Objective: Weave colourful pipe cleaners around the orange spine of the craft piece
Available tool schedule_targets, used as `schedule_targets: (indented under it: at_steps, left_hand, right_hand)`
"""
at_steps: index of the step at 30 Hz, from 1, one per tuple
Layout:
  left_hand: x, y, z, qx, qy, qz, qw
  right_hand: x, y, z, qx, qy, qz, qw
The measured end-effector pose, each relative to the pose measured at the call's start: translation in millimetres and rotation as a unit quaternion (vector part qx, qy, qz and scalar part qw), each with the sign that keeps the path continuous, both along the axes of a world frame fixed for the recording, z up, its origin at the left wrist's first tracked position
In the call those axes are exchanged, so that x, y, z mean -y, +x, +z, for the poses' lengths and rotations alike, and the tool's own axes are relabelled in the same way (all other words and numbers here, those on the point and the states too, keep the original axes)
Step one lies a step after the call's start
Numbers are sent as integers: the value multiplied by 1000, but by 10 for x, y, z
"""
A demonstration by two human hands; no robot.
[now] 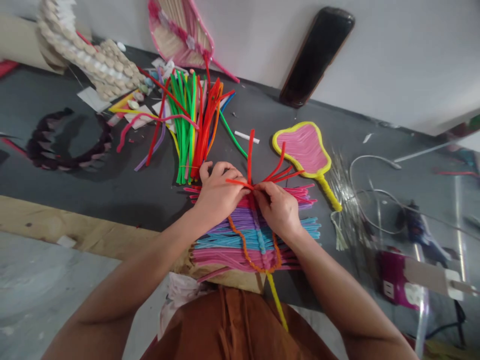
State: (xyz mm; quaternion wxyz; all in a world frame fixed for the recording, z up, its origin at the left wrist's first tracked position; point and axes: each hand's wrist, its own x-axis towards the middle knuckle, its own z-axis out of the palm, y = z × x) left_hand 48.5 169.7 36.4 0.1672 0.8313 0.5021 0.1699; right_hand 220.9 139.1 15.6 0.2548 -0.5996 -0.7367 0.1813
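Note:
My left hand (222, 196) and my right hand (279, 206) meet over a row of pipe cleaners, fingertips pinched on a red pipe cleaner (250, 157). More red ends (279, 175) fan out past my right fingers. Below, purple pipe cleaners (240, 219), blue ones (225, 239) and pink ones (217, 257) lie crosswise in bands along a twisted central stem. A yellow twisted stem (276, 297) sticks out at the bottom toward me. An orange pipe cleaner (245, 250) curves in a loop over the bands. My fingers hide the exact crossing of the red strands.
Green pipe cleaners (182, 130) and red ones lie bundled behind my left hand. A pink and yellow fan shape (303, 145) lies to the right. A phone (318, 55) leans on the wall. A dark headband (67, 162) is left; a glue gun (423, 227) and power strip (397, 280) are right.

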Motion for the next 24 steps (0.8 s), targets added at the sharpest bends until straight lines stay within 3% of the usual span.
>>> schedule_targets:
  at_steps: [5,15,24]
  left_hand:
    - [-11,14,4,-8,11,7,1000]
    - [13,20,36,-3,37,-45,998]
    - [-29,33,24,19,13,-22,999]
  right_hand:
    - [2,-9,-9,-6,0,-10,1000]
    - [7,-5,-10,-16,-20,-23,999]
    - [-18,38,33,-156,-59,-12,986]
